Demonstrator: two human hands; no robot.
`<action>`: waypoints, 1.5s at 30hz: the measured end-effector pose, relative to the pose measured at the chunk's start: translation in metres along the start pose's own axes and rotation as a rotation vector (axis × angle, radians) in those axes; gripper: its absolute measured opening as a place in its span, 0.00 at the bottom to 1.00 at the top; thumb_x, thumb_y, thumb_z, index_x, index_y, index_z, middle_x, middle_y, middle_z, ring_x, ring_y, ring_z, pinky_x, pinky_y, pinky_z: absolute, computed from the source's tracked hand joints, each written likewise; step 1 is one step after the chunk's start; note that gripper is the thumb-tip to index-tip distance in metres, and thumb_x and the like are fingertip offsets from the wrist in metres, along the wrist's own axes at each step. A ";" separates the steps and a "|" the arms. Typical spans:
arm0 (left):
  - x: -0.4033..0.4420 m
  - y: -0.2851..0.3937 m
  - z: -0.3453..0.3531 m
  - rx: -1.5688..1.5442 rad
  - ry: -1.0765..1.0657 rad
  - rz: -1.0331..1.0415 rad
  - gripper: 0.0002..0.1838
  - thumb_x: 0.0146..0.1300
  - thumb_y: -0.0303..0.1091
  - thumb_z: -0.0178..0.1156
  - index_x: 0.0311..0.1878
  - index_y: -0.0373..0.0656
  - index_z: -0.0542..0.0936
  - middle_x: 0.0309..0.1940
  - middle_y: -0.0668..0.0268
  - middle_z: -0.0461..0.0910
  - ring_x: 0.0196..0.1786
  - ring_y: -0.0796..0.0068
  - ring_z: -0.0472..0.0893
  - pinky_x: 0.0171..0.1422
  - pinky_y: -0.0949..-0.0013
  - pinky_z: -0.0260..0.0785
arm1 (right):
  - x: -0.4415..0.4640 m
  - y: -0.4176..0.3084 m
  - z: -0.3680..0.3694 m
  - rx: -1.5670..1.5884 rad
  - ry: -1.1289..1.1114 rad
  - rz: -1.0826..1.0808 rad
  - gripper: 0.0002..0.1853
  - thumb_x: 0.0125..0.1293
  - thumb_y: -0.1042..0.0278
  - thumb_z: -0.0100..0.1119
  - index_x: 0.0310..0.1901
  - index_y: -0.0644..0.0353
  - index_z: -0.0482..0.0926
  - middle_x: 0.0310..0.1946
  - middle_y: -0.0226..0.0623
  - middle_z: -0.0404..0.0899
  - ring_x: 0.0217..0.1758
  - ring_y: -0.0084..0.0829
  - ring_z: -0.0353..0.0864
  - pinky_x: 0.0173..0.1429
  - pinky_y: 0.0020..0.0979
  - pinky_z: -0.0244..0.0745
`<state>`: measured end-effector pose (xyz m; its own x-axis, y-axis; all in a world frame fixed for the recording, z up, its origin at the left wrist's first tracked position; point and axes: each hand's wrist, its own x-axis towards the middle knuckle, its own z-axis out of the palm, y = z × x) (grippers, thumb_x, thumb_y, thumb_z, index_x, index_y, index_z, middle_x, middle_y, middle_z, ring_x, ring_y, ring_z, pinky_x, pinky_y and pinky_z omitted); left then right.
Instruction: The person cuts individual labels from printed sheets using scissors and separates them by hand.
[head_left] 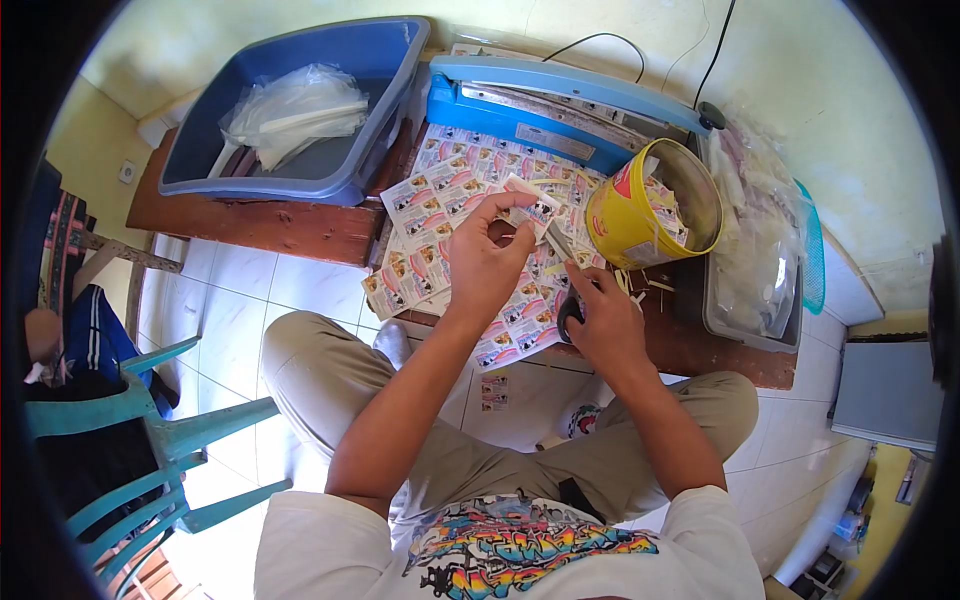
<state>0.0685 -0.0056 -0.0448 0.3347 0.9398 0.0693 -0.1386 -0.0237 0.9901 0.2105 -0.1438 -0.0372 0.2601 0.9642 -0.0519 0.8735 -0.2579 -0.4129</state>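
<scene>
My left hand pinches a small printed paper label between thumb and fingertips. From the right, my right hand grips a pair of scissors; the dark handles are partly covered by my fingers. The metal blades point up toward the label, and I cannot tell whether they touch it. Beneath both hands lie overlapping sheets of printed labels on a low wooden bench. Just beyond my right hand, a yellow tub leans with printed paper pieces inside.
A blue sealing machine with a long lever stands behind the sheets. At back left sits a blue basin holding clear plastic bags. On the right is a grey bin of plastic packaging. A green chair stands at my left.
</scene>
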 end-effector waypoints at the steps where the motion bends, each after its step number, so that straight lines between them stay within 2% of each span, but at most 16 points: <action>1: 0.000 0.000 0.001 -0.046 0.001 -0.005 0.15 0.66 0.21 0.64 0.56 0.38 0.83 0.35 0.64 0.88 0.33 0.82 0.86 0.40 0.75 0.78 | 0.000 0.005 0.005 -0.019 -0.003 -0.009 0.41 0.51 0.75 0.72 0.72 0.51 0.76 0.58 0.46 0.79 0.53 0.50 0.85 0.57 0.46 0.82; 6: -0.002 0.004 0.001 -0.085 0.006 -0.020 0.15 0.66 0.20 0.63 0.56 0.36 0.83 0.34 0.62 0.88 0.34 0.80 0.88 0.40 0.76 0.79 | 0.002 0.003 0.010 -0.044 -0.016 -0.005 0.41 0.52 0.74 0.73 0.72 0.49 0.75 0.62 0.47 0.77 0.55 0.51 0.85 0.57 0.47 0.83; 9: -0.002 0.004 0.001 -0.019 -0.002 -0.020 0.15 0.65 0.20 0.63 0.55 0.35 0.83 0.33 0.62 0.87 0.33 0.81 0.87 0.39 0.76 0.79 | 0.002 -0.004 0.005 -0.103 -0.052 0.007 0.40 0.56 0.71 0.72 0.73 0.50 0.74 0.64 0.47 0.74 0.59 0.51 0.84 0.59 0.48 0.83; 15: -0.002 -0.001 0.001 0.017 0.029 0.027 0.15 0.65 0.21 0.63 0.55 0.37 0.84 0.28 0.67 0.84 0.29 0.85 0.81 0.35 0.77 0.74 | 0.001 -0.013 0.006 -0.122 -0.093 0.027 0.39 0.57 0.70 0.72 0.74 0.54 0.73 0.61 0.46 0.73 0.62 0.48 0.82 0.58 0.49 0.83; 17: -0.003 0.002 0.001 0.012 0.023 -0.011 0.14 0.66 0.22 0.63 0.54 0.38 0.84 0.27 0.69 0.83 0.27 0.86 0.78 0.33 0.77 0.72 | 0.001 -0.016 0.005 -0.169 -0.081 0.036 0.38 0.57 0.70 0.73 0.72 0.54 0.74 0.60 0.48 0.73 0.54 0.51 0.85 0.54 0.46 0.84; 18: -0.003 0.003 0.000 0.012 0.023 -0.010 0.14 0.66 0.22 0.63 0.54 0.38 0.84 0.27 0.69 0.83 0.27 0.86 0.78 0.33 0.77 0.72 | 0.001 -0.019 0.000 -0.169 -0.081 0.036 0.38 0.57 0.70 0.73 0.72 0.54 0.74 0.60 0.48 0.73 0.54 0.51 0.85 0.54 0.46 0.84; 21: -0.004 0.006 -0.002 0.082 0.032 0.022 0.13 0.66 0.23 0.62 0.53 0.40 0.86 0.25 0.71 0.81 0.26 0.88 0.75 0.32 0.77 0.69 | 0.005 -0.022 -0.012 -0.161 -0.186 0.085 0.35 0.61 0.68 0.71 0.72 0.57 0.74 0.60 0.46 0.74 0.59 0.49 0.83 0.56 0.49 0.83; 23: -0.004 0.007 -0.002 0.128 0.016 0.032 0.11 0.66 0.23 0.62 0.50 0.41 0.87 0.22 0.72 0.79 0.24 0.88 0.73 0.30 0.76 0.66 | 0.008 -0.011 -0.011 0.040 -0.026 -0.037 0.29 0.65 0.68 0.69 0.68 0.60 0.78 0.52 0.46 0.81 0.50 0.46 0.88 0.51 0.45 0.84; 24: -0.003 0.006 -0.003 0.127 0.015 0.032 0.11 0.66 0.23 0.62 0.50 0.41 0.87 0.22 0.72 0.79 0.24 0.88 0.73 0.30 0.76 0.66 | 0.011 -0.014 -0.015 0.040 -0.025 -0.035 0.29 0.65 0.68 0.69 0.68 0.60 0.78 0.52 0.46 0.81 0.50 0.46 0.88 0.51 0.45 0.84; 26: -0.004 0.003 -0.003 0.117 -0.015 0.058 0.10 0.67 0.24 0.63 0.48 0.41 0.88 0.22 0.73 0.79 0.23 0.88 0.71 0.30 0.77 0.65 | 0.018 -0.024 -0.029 0.453 0.117 -0.025 0.22 0.68 0.70 0.66 0.63 0.62 0.81 0.43 0.45 0.87 0.40 0.42 0.90 0.46 0.40 0.85; 27: -0.004 0.002 -0.003 0.118 -0.017 0.058 0.10 0.67 0.24 0.63 0.48 0.41 0.88 0.22 0.73 0.79 0.23 0.88 0.71 0.30 0.77 0.65 | 0.022 -0.023 -0.031 0.453 0.119 -0.023 0.22 0.68 0.70 0.66 0.63 0.62 0.81 0.43 0.45 0.87 0.40 0.42 0.90 0.46 0.40 0.85; 29: -0.005 -0.001 -0.002 0.140 -0.049 0.058 0.09 0.68 0.24 0.63 0.47 0.42 0.89 0.22 0.73 0.79 0.23 0.89 0.70 0.29 0.76 0.64 | 0.027 -0.022 -0.033 0.576 0.199 0.049 0.17 0.71 0.71 0.65 0.58 0.65 0.82 0.39 0.43 0.88 0.35 0.35 0.91 0.42 0.34 0.85; 35: -0.011 0.003 0.000 0.115 -0.087 0.060 0.08 0.68 0.24 0.63 0.46 0.42 0.90 0.22 0.74 0.79 0.23 0.89 0.69 0.28 0.75 0.62 | 0.033 -0.027 -0.035 0.878 0.085 0.175 0.12 0.72 0.73 0.65 0.53 0.68 0.81 0.40 0.42 0.89 0.39 0.27 0.92 0.39 0.26 0.86; 42: -0.014 0.001 -0.003 0.158 -0.120 0.050 0.07 0.68 0.26 0.66 0.46 0.41 0.90 0.24 0.73 0.80 0.24 0.89 0.69 0.28 0.75 0.62 | 0.036 -0.028 -0.031 0.923 0.037 0.182 0.12 0.73 0.73 0.66 0.54 0.69 0.80 0.38 0.41 0.89 0.39 0.25 0.91 0.39 0.25 0.86; 44: -0.015 0.002 -0.005 0.186 -0.170 0.042 0.08 0.71 0.27 0.68 0.50 0.39 0.88 0.29 0.73 0.84 0.31 0.89 0.77 0.34 0.79 0.69 | 0.037 -0.028 -0.031 0.959 0.044 0.180 0.12 0.73 0.73 0.66 0.54 0.69 0.80 0.37 0.40 0.90 0.39 0.25 0.91 0.39 0.24 0.86; 45: -0.015 0.002 -0.006 0.186 -0.170 0.042 0.08 0.71 0.27 0.68 0.50 0.39 0.88 0.29 0.73 0.84 0.31 0.89 0.77 0.34 0.79 0.69 | 0.037 -0.028 -0.032 0.959 0.044 0.180 0.12 0.73 0.73 0.66 0.54 0.69 0.80 0.37 0.40 0.90 0.39 0.25 0.91 0.39 0.24 0.86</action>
<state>0.0578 -0.0182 -0.0443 0.4864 0.8662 0.1150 0.0126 -0.1385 0.9903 0.2083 -0.1031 0.0013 0.3889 0.9072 -0.1604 0.1188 -0.2220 -0.9678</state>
